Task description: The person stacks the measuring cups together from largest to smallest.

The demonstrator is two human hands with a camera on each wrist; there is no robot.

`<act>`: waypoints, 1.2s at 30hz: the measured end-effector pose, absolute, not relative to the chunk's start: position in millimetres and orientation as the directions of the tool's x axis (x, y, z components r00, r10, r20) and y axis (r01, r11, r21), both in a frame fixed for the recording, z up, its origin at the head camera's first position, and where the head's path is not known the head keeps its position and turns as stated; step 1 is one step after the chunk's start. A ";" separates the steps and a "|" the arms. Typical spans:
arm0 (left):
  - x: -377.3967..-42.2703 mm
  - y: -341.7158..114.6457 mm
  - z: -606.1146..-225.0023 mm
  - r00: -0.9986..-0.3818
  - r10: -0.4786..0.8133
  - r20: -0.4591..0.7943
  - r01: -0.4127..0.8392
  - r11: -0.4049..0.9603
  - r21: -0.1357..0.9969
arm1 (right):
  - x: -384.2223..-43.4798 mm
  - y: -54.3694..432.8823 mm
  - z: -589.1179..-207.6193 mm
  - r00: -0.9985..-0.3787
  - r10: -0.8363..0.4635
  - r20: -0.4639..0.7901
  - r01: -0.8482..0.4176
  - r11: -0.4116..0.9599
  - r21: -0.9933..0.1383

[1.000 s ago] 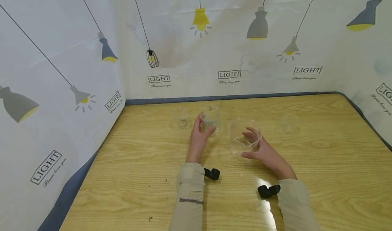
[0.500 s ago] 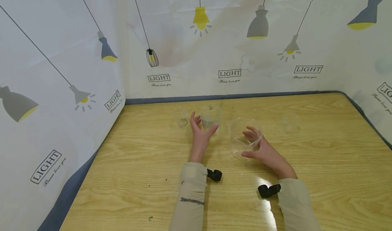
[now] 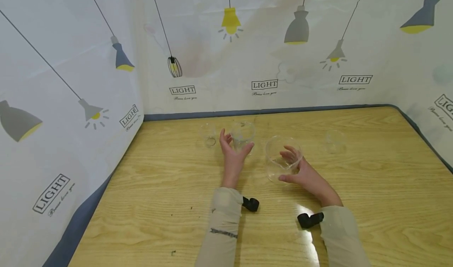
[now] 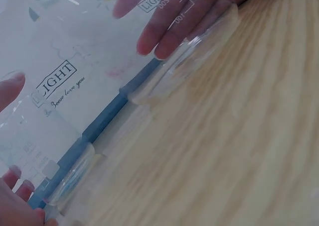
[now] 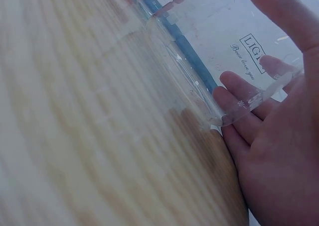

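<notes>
My right hand [image 3: 304, 176] holds a clear glass beaker [image 3: 274, 168] standing on the table, thumb at the front and fingers behind it. In the right wrist view, the fingers [image 5: 244, 106] lie along the glass near its base. White graduation marks show on this beaker [image 4: 184, 61] in the left wrist view. Farther back and to the left stands a smaller clear beaker [image 3: 242, 132]. Around it my left hand [image 3: 233, 155] is spread, thumb overlapping its near side and fingers off to its left with a gap.
A small clear glass [image 3: 209, 131] stands at the back left, beyond my left fingers. Another small clear glass [image 3: 334, 139] stands to the right. The wooden table [image 3: 148, 204] ends at a white printed curtain [image 3: 212, 62] along the back and sides.
My left fingers have come away from the smaller beaker's left side and spread outward, while the left wrist shifts slightly right. The right hand and its beaker stay in place.
</notes>
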State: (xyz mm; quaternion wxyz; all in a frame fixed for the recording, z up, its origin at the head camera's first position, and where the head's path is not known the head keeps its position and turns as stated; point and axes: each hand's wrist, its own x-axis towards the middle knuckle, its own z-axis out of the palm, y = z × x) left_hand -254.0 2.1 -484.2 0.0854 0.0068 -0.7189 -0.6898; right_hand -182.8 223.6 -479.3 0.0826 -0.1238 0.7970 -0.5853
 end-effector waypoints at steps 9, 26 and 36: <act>-254.3 13.6 -485.1 -0.978 -0.181 0.104 0.092 0.074 0.993 | -182.7 223.9 -481.1 -0.960 -0.281 0.007 -0.091 0.288 -0.953; -253.2 20.2 -485.3 -0.962 -0.232 0.145 0.104 0.180 0.978 | -183.6 224.5 -482.3 -0.954 -0.298 0.019 -0.099 0.257 -0.961; -252.7 17.8 -486.0 -0.969 -0.198 0.148 0.112 0.179 0.977 | -183.8 224.4 -482.2 -0.959 -0.281 0.025 -0.104 0.269 -0.957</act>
